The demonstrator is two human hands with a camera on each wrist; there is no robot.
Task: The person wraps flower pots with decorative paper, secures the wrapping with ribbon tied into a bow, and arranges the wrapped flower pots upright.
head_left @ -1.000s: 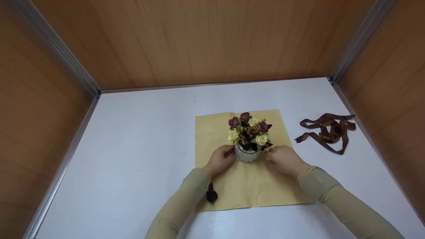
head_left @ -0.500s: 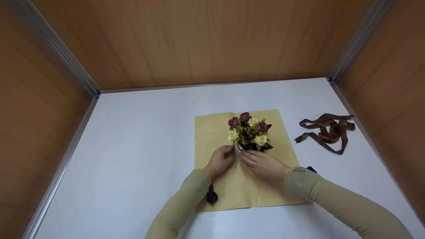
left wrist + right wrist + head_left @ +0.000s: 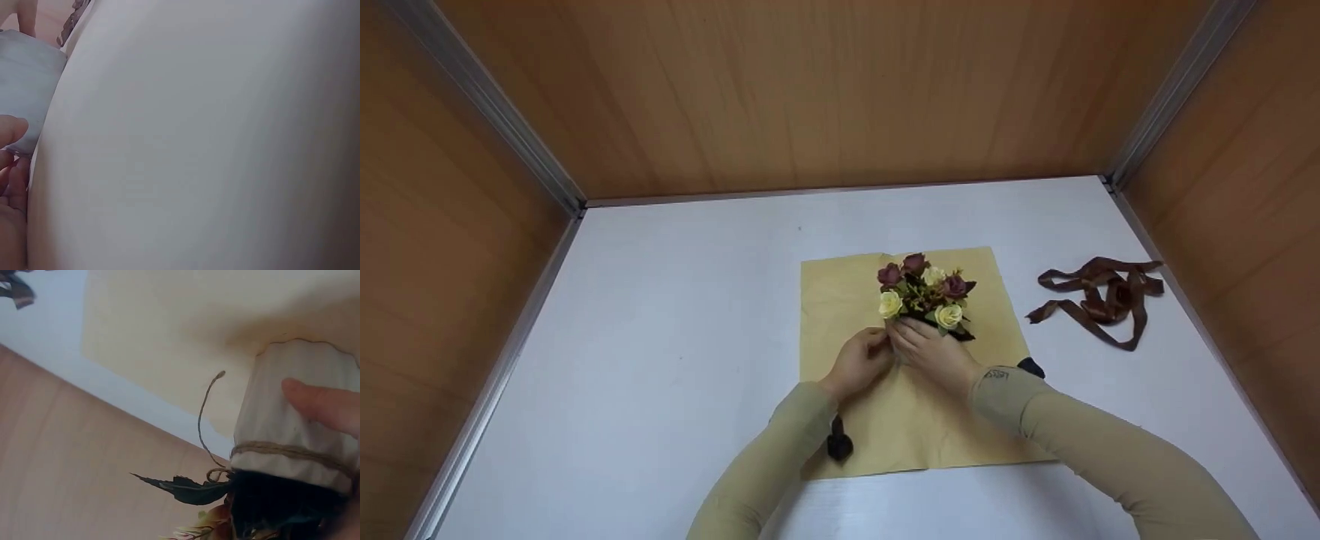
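Note:
A pale fluted flowerpot (image 3: 298,394) with maroon and cream artificial roses (image 3: 926,289) stands on a sheet of brown kraft paper (image 3: 847,292). Twine (image 3: 281,449) circles the pot near its rim, with one loose end. My left hand (image 3: 859,364) holds the pot's left side, its fingers curled; in the left wrist view a thumb tip (image 3: 16,130) lies against the pot. Across the pot's front lies my right hand (image 3: 936,358), its fingers reaching over to the left hand; a digit presses the wall in the right wrist view. Most of the pot is hidden in the head view.
A loose tangle of brown ribbon (image 3: 1102,300) lies on the white table (image 3: 682,337) to the right. Wooden panels (image 3: 840,97) enclose the back and sides. A small black item (image 3: 839,446) shows beside the left sleeve.
My right hand has come from the pot's right side across its front, toward the left hand. The flowers have shifted slightly. My left hand has stayed in place.

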